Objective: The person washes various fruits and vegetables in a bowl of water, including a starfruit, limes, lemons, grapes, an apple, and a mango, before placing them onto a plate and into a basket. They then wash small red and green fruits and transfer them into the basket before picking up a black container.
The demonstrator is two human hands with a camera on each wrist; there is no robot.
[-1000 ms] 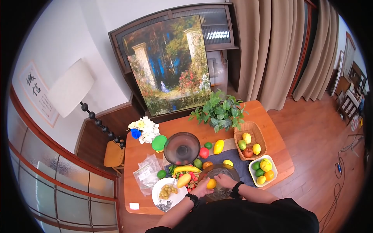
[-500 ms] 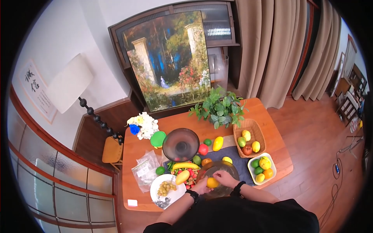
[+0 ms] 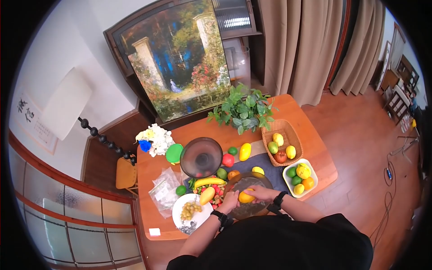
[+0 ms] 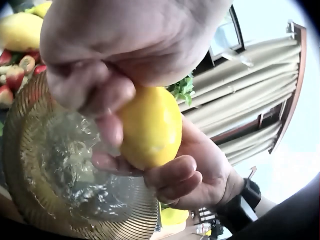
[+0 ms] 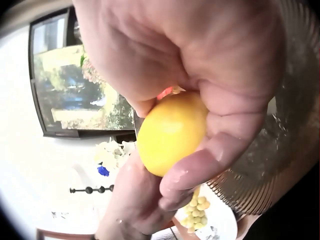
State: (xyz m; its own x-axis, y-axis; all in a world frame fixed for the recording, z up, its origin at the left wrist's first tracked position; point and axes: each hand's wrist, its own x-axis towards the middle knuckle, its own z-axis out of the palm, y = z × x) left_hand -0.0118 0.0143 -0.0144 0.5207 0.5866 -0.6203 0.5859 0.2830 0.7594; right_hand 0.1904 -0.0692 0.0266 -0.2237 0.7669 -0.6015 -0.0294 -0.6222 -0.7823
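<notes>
1. A smooth yellow fruit [image 3: 245, 196] sits just below and right of centre in the head view, held over a ribbed glass bowl [image 4: 127, 218] of rippling water [image 4: 75, 155].
2. The fruit is oval. In the left wrist view its long axis runs nearly upright, the rounded lower end pointing to the bottom of the frame and the upper end partly covered by fingers.
3. In the right wrist view it looks rounder, leaning slightly from upper right to lower left; which end is the stem cannot be told.
4. Both hands are grasping it: the right hand [image 3: 263, 193] wraps bent, wet fingers around it, while the left hand [image 3: 230, 202] curls its fingers against the opposite side.
5. Left of the bowl on the table [image 3: 310, 141] are strawberries [image 3: 218, 192], a banana [image 3: 209, 181] and a white plate [image 3: 203, 216] bearing grapes [image 3: 191, 209].
6. Toward the right of the head view, a wicker basket [image 3: 281, 126] and a pale square dish [image 3: 288, 182] hold more fruit.
</notes>
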